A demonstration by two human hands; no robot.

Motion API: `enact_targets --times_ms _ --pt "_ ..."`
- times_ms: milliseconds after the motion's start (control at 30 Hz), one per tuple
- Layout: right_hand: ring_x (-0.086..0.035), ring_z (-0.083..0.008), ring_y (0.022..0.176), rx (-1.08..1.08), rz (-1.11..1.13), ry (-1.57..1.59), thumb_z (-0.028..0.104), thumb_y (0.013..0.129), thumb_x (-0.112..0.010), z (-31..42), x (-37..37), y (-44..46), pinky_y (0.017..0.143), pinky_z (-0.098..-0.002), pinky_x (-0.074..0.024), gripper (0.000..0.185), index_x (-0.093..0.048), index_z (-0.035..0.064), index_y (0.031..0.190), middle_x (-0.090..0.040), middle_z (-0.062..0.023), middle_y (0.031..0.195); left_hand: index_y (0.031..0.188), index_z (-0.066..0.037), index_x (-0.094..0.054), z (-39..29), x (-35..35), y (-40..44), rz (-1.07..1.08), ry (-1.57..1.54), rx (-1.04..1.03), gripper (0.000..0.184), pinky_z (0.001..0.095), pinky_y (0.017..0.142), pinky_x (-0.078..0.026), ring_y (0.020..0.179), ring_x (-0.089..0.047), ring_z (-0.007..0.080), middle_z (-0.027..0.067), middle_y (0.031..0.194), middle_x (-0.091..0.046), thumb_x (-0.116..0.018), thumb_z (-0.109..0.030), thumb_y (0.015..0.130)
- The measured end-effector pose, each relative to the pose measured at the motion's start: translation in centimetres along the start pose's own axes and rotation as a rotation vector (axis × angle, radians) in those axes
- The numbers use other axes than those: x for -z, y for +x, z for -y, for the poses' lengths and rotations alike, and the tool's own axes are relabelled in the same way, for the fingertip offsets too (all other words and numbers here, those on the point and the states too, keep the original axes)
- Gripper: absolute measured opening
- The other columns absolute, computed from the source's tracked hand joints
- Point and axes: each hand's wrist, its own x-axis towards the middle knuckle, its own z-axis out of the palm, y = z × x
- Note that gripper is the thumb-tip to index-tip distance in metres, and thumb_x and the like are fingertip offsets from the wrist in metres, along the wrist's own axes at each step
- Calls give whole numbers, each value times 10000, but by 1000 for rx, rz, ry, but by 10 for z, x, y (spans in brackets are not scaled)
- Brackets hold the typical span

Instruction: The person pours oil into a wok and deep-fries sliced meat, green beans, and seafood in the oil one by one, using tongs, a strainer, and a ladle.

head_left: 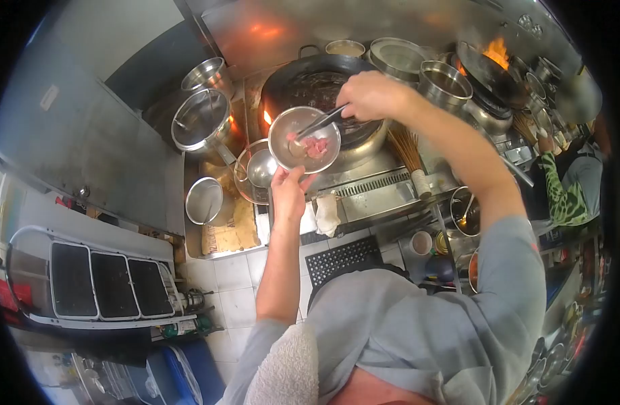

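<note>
My left hand (pixel 288 192) is closed on the near rim of a small metal bowl (pixel 283 129) and holds it up in front of the wok. Pieces of raw pink meat (pixel 315 147) lie inside the bowl. In my right hand (pixel 372 96) is a slim dark utensil (pixel 325 120), gripped at its upper end, with its lower end down in the bowl near the meat. I cannot make out whether it is tongs or a spoon. A large black wok (pixel 277 79) with dark liquid stands just behind the bowl, with flame at its left edge.
Metal pots (pixel 201 120) stand left of the wok, and a strainer ladle (pixel 261 167) lies beneath the bowl. A bamboo brush (pixel 406 148) rests on the right. Flames (pixel 497 52) rise at a second wok, near a co-worker's patterned green sleeve (pixel 565 196). A folded cloth (pixel 327 214) lies on the front edge.
</note>
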Motion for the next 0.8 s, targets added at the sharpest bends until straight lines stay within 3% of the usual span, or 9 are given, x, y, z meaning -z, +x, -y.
enact_targets --times_ms 167,200,333,433,533,567,633,667,800 --pt "-634 -329 786 -73 186 -199 245 755 -662 11 -10 -7 689 -417 -502 170 -686 95 831 -657 -132 760 1108 -13 -535 2 -6 1 1 33 -39 294 360 837 -546 971 -603 198 108 1092 -582 -474 45 827" --pt "-646 -318 810 4 162 -132 232 733 -650 8 -19 -2 709 -427 -513 185 -700 104 857 -670 -135 807 1099 -16 -535 7 -5 6 -11 48 -43 288 363 838 -546 972 -603 201 107 1090 -584 -481 49 823" --pt "-637 -313 794 -119 37 -62 237 755 -646 -19 0 0 715 -420 -502 187 -704 132 898 -665 -131 803 1059 -17 -540 18 8 18 -124 30 -25 263 379 842 -542 963 -607 209 94 1070 -595 -525 55 806" --pt "-636 -311 787 -147 -72 -28 257 745 -632 -55 14 0 690 -429 -503 192 -705 120 859 -658 -141 792 1044 -2 -541 25 22 27 -73 -160 9 256 396 877 -517 1014 -594 214 115 1123 -594 -551 60 796" --pt "-643 -310 786 -245 -18 -142 279 738 -606 -91 -24 15 671 -435 -510 201 -699 122 822 -659 -126 785 1146 24 -506 13 15 18 -17 -145 38 332 400 966 -435 1113 -554 222 146 1232 -557 -532 49 815" --pt "-660 -290 836 -331 33 -123 244 690 -605 -95 -43 20 719 -428 -522 254 -702 72 849 -679 -141 870 1193 26 -486 18 24 20 46 -159 31 371 389 983 -412 1144 -538 222 153 1259 -543 -526 40 825" --pt "-654 -278 902 -427 83 -128 232 688 -602 -86 -73 17 765 -420 -516 273 -707 80 889 -681 -134 934 1255 21 -450 19 25 15 71 -164 14 421 368 979 -401 1150 -534 219 137 1249 -554 -524 17 841" --pt "-652 -276 914 -457 89 -123 230 688 -603 -92 -75 12 774 -418 -514 280 -707 80 900 -680 -131 945 1228 17 -465 20 25 13 -61 -144 42 390 358 968 -403 1155 -527 209 129 1234 -566 -532 15 844" --pt "-653 -287 888 -487 43 -16 249 689 -614 -102 -52 12 772 -405 -514 308 -695 53 913 -676 -143 938 1123 -15 -522 22 29 6 -125 -84 42 283 358 931 -418 1107 -543 192 95 1182 -595 -571 -9 845"
